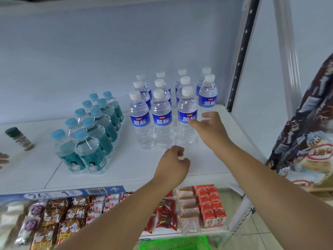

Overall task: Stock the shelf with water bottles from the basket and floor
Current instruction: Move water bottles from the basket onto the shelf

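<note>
Several blue-labelled water bottles with white caps (pixel 161 118) stand in rows on the white shelf (pixel 126 170), right of its middle. My right hand (pixel 210 127) hovers just right of the front right bottle (pixel 187 116), fingers apart and holding nothing. My left hand (pixel 173 165) is lower, in front of the bottles, fingers loosely curled and empty. Left of them stand several teal-labelled bottles with light blue caps (pixel 90 141). A corner of the green basket (pixel 173 243) shows at the bottom edge.
A small spice jar (pixel 19 139) lies at the shelf's left. The lower shelf holds snack packets (pixel 59 217) and red cartons (pixel 212 206). Hanging snack bags (pixel 306 132) crowd the right side. A shelf upright (pixel 241 51) stands at the back right.
</note>
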Demonstrator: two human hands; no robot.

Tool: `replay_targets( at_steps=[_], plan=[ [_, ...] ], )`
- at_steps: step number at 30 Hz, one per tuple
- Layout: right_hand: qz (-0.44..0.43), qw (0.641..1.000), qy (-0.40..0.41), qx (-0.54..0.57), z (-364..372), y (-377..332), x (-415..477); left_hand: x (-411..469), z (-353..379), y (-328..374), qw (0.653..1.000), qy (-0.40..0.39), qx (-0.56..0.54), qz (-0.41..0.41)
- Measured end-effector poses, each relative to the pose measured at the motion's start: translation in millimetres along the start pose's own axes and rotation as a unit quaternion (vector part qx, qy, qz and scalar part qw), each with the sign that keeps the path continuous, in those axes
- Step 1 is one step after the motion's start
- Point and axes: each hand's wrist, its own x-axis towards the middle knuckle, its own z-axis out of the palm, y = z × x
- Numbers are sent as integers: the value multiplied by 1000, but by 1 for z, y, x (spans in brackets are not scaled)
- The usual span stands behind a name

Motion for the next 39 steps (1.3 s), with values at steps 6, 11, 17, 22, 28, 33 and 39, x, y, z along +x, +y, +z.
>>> replay_targets(
  at_steps=[6, 11, 17, 22, 28, 33, 39],
  plan=[
    [25, 997, -63, -25, 5, 27, -57, -42, -16, -27, 998, -46, 16, 31],
    [17, 995, -73, -60, 15, 39, -117, -80, -30, -58, 996, -69, 45, 43],
    [-5, 981, -113, -155, 23, 61, -191, -135, -42, -97, 992, -98, 61, 42],
    [-4, 959, -183, -218, 23, 81, -236, -180, -39, -122, 989, -135, 59, 17],
    [-15, 921, -260, -290, 21, 112, -261, -213, -26, -141, 985, -156, 61, -28],
    [-4, 913, -296, -281, 11, 156, -274, -230, 3, -167, 977, -181, 86, -74],
    [77, 904, -323, -268, -1, 211, -283, -252, 43, -196, 967, -194, 77, -144]
  ],
)
